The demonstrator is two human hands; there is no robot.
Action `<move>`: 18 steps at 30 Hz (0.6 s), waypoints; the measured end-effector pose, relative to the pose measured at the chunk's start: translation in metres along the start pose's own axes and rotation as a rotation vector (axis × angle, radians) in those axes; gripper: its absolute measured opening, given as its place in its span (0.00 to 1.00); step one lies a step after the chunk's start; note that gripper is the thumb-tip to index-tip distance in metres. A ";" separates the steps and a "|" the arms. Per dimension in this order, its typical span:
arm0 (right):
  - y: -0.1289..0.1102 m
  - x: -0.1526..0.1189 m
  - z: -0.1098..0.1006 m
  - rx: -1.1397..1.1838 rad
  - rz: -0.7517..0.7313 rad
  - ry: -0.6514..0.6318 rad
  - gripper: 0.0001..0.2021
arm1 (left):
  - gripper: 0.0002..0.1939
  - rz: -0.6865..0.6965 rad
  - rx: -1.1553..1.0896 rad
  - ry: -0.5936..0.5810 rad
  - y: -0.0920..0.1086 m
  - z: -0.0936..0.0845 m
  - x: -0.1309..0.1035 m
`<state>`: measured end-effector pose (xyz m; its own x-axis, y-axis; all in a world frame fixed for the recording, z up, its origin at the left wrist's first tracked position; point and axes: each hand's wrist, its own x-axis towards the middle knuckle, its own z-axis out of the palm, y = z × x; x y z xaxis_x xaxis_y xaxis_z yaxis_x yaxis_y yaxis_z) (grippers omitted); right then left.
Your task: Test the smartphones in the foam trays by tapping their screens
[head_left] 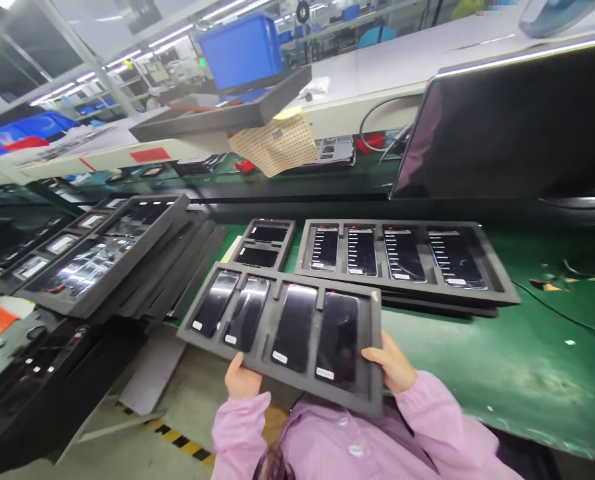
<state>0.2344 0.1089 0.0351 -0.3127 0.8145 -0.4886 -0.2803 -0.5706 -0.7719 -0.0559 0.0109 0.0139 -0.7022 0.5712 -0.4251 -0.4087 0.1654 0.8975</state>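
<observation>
Held up in front of me is a dark grey foam tray [303, 383] with several black smartphones [293, 327] in its slots, each bearing a small white label. My left hand [242, 379] grips the near edge of the tray, left of its middle. On the right end, my right hand [391, 363] is closed with the thumb over the rim. Beyond it on the green bench lies another foam tray [495, 267] of phones with lit screens showing lines of text. A smaller tray section [290, 230] with two dark phones sits behind the held tray's left part.
Stacked foam trays [177, 213] with screens stand at the left. A large black monitor [507, 133] rises at the back right. A blue bin [242, 50] and a grey tray [217, 120] are on the upper shelf. A thin cable [557, 307] crosses the green bench [477, 360].
</observation>
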 end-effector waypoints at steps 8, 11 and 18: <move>-0.019 -0.080 -0.176 -0.118 0.154 0.321 0.28 | 0.23 -0.290 0.020 -0.089 -0.028 -0.051 -0.014; -0.035 -0.087 -0.209 -0.162 0.138 0.492 0.30 | 0.28 -0.391 0.221 -0.435 -0.036 -0.013 -0.016; -0.037 -0.041 -0.219 -0.955 -0.088 0.776 0.36 | 0.18 0.296 0.966 -0.303 -0.019 0.066 -0.007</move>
<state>0.4563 0.1197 -0.0052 0.3866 0.8785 -0.2807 0.6045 -0.4712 -0.6423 -0.0049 0.0568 0.0078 -0.4687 0.8484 -0.2461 0.4866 0.4805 0.7296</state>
